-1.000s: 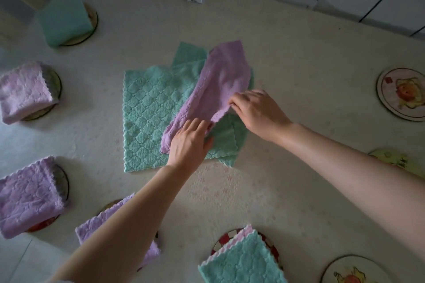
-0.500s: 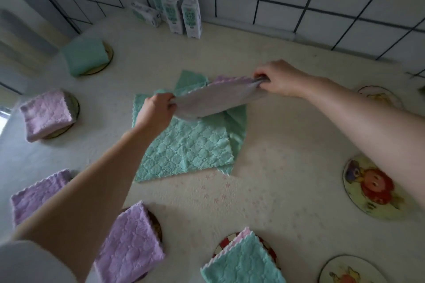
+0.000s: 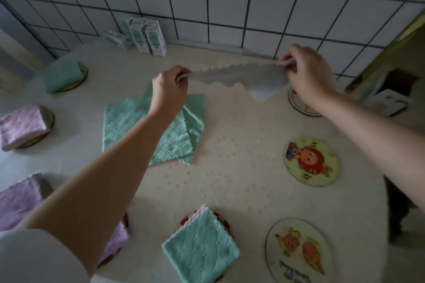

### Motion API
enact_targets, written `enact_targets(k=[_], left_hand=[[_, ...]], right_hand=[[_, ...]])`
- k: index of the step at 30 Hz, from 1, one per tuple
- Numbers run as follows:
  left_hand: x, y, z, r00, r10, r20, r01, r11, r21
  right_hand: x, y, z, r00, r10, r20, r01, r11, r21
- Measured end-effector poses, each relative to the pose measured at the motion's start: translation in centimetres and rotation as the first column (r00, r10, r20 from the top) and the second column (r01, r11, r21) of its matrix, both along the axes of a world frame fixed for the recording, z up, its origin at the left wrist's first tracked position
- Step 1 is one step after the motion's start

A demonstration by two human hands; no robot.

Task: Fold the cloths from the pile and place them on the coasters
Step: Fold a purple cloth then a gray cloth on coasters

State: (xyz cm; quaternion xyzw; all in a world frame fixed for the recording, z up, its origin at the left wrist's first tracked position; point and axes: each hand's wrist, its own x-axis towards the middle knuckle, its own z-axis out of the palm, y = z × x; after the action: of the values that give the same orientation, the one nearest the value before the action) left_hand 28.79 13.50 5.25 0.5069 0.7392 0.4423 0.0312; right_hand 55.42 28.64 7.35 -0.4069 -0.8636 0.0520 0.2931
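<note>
On the cream tabletop before a tiled wall, a folded green cloth lies nearest, the green pile farther back. Above it, the left hand and right hand each pinch a corner of a pale, scallop-edged cloth, stretched taut in the air between them.

Both forearms are bare down to the left hand and right hand; a pale grey-white short sleeve covers the left upper arm.
</note>
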Motion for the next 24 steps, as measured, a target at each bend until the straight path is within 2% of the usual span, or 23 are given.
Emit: enact_targets(k=[5,9,13,20,24], left_hand=[[8.6,-6.3,-6.3,0.999,-0.038,0.019,0.040,0.983,-0.179],[14.7,-11.8,-11.0,0.996,-0.089,0.023,0.092,0.956,-0.280],[19.8,-16.6,-13.8,0.995,-0.073,0.065,0.092,0.923,-0.374],[23.9,-20.9,-15.3,0.981,-0.109,0.159,0.172,0.863,-0.475],[23.8,-20.8,-15.2,0.981,-0.090,0.174,0.167,0.847,-0.505]], right_hand=[[9.5,-4.1,-4.7,0.979,0.145,0.144,-0.151,0.988,0.030],[15.3,-7.7,-9.9,0.945,0.272,0.182,-0.258,0.961,-0.096],[20.5,-11.6,-14.4,0.898,0.395,0.191,-0.347,0.906,-0.244],[26.2,-15.5,-18.1,0.861,0.456,0.224,-0.345,0.849,-0.401],[26.3,-15.0,-17.4,0.901,0.384,0.201,-0.256,0.846,-0.468]])
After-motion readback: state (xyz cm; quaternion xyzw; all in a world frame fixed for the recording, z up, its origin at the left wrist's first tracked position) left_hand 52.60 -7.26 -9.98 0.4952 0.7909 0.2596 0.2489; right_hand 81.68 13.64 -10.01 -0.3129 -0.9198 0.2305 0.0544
